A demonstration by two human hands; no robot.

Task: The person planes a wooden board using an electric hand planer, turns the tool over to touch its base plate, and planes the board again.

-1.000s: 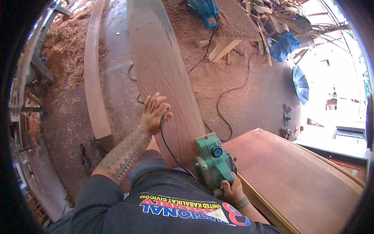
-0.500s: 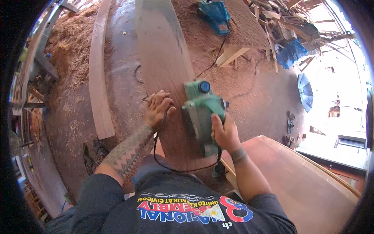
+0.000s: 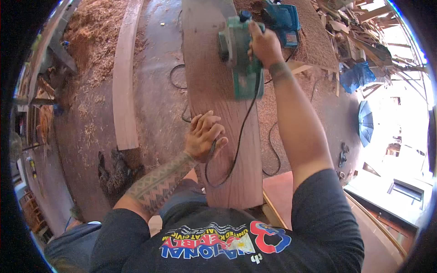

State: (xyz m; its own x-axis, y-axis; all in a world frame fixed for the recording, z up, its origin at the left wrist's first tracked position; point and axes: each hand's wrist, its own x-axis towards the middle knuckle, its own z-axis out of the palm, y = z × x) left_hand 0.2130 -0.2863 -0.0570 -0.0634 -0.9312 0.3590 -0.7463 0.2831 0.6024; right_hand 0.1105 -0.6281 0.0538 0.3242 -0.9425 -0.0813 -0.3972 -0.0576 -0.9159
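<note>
Right hand [image 3: 266, 46] fingers wrapped the planer [image 3: 246, 76] over the plank's [image 3: 205, 68] right edge; left hand [image 3: 205, 136] fingers, half-curled, pinch unclear, needed to keep cord [image 3: 237, 154] clear.

"NATIONAL", "8" on black shirt [image 3: 223, 250]

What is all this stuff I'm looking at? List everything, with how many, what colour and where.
Electric planer: one, green, on the wide board
Wide board: one, reddish-brown, centre
Planer cord: one, black, looping over the wide board
Power tool: one, blue, top
Narrow board: one, pale brown, left
Wood shavings: uncountable, reddish-brown, mostly upper left
Scrap wood: uncountable, brown, upper right
Plastic sheet: one, blue, by the scrap wood
Umbrella: one, blue-grey, right
Panel: one, reddish, lower right
Shirt: one, black, printed, bottom
Left grip: one, bare, by the planer cord
Right grip: one, bare, on the electric planer
</note>
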